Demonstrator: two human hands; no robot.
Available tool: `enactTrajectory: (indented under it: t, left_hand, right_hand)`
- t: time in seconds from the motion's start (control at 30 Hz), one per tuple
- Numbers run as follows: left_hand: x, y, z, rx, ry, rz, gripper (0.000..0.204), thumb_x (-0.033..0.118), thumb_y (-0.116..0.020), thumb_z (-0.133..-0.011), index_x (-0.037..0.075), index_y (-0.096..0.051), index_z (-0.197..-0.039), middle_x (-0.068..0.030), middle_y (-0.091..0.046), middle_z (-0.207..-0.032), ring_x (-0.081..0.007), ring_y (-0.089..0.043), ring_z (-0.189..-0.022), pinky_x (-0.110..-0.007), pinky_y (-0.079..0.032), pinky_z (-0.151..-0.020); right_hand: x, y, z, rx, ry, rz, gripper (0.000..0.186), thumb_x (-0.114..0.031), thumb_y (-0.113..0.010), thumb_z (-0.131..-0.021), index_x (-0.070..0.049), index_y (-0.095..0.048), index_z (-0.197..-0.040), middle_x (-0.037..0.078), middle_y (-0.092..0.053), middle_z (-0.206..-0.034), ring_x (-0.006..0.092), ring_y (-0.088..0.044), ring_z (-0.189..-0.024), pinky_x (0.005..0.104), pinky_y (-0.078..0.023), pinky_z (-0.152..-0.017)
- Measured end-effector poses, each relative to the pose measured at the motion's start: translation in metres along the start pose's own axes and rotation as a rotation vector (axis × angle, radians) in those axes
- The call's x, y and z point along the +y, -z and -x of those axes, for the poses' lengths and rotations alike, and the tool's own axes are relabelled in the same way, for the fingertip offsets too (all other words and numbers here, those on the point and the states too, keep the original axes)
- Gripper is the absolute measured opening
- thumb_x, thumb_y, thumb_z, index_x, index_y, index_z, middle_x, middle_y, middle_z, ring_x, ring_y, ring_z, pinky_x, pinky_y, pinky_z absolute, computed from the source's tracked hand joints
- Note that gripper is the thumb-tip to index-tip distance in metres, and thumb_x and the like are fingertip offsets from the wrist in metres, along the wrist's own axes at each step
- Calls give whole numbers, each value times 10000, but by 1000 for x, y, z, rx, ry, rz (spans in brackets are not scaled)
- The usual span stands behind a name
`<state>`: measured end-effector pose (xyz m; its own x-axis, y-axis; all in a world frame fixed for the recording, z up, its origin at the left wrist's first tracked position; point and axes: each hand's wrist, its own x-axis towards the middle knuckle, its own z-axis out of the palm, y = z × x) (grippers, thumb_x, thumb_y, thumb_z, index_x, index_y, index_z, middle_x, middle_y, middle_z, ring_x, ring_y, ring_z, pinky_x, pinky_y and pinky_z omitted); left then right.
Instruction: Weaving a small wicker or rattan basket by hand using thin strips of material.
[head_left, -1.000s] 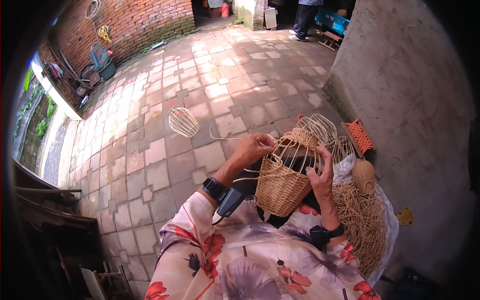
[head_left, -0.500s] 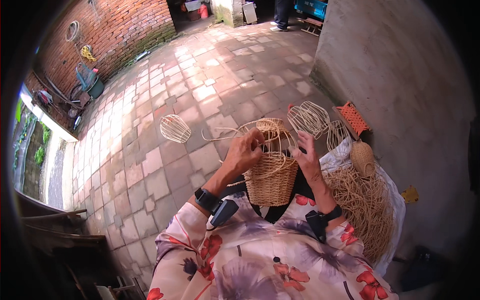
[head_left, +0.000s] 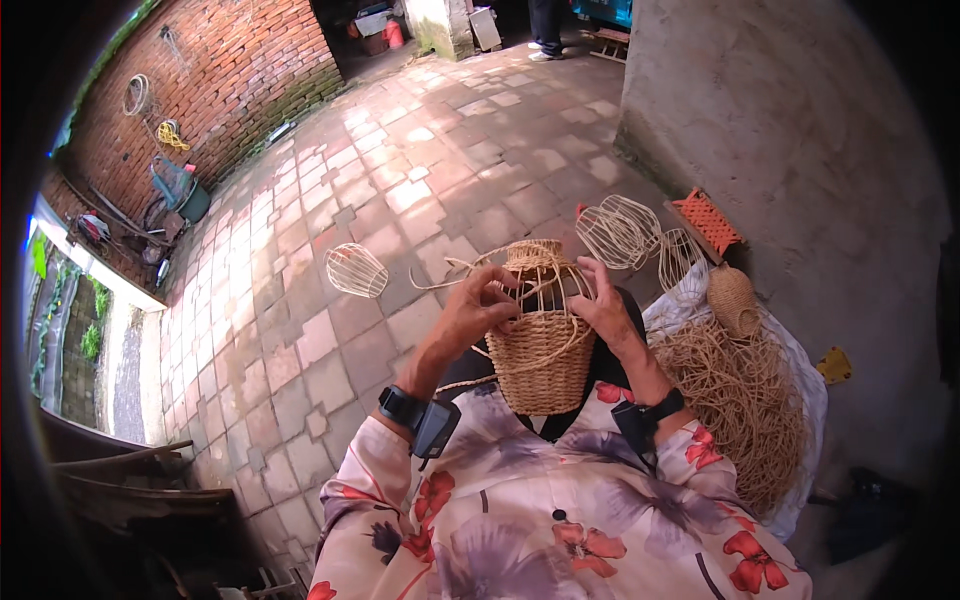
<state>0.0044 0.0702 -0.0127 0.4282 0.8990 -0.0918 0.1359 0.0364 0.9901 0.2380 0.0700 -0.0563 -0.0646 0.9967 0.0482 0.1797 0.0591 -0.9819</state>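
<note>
Our head-worn fisheye view, tilted steeply down and forward
We look from above the floral shirt (head_left: 510, 540) at the lower edge; the left hand (head_left: 478, 304), right hand (head_left: 602, 306) and woven basket (head_left: 543, 365) sit near, mid-frame, while the brick wall (head_left: 235, 65) stands far off, upper left.

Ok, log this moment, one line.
left fingers: at tan tapered woven basket, left side; right fingers: at its right side; nearby: tangled tan cord heap
</note>
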Motion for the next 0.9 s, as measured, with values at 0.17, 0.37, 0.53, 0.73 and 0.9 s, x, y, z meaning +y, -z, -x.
enactTrajectory:
  t: [0.17,0.37,0.53,0.73,0.9]
  left_hand:
    - [-41,42,24,421,-179,227,244,11,-650,-796,85,-512,-984,-11,-597,-717,-85,-580,-581,-211,-470,-507]
    - [-123,268,181,1105,-36,-480,155,36,-521,-765,74,-550,-912,-7,-540,-673,-80,-524,-556,-252,-420,-472]
    - [-113,291,230,1272,699,-1100,381,60,-511,-727,154,-618,-1080,-158,-681,-865,-320,-656,-828,-436,-497,-706]
    - [-81,91,75,501,173,-229,398,205,-675,-851,98,-580,-1222,-84,-652,-879,-113,-599,-647,-252,-482,-547]
    - [-38,16,45,228,23,-303,297,252,-618,-896,55,-624,-1117,-63,-634,-868,-121,-587,-704,-272,-483,-598]
  right_hand:
    - [1,0,-2,-14,30,18,663,-144,-633,-741,-33,-372,-1341,222,-487,-1289,282,-443,-1246,350,-338,-1037]
    - [26,13,-6,7,-45,-158,627,-123,-630,-730,-26,-398,-1305,197,-516,-1239,251,-490,-1174,334,-388,-983]
    - [21,19,-4,63,-9,27,651,-175,-660,-723,-4,-403,-1296,212,-519,-1264,274,-523,-1163,341,-383,-1003]
    - [12,7,-4,58,-18,-33,661,-216,-673,-721,-6,-414,-1291,228,-512,-1274,292,-508,-1186,347,-375,-1013]
    - [15,6,-5,60,-17,22,651,-165,-657,-732,-6,-394,-1306,194,-515,-1252,242,-535,-1097,328,-410,-951]
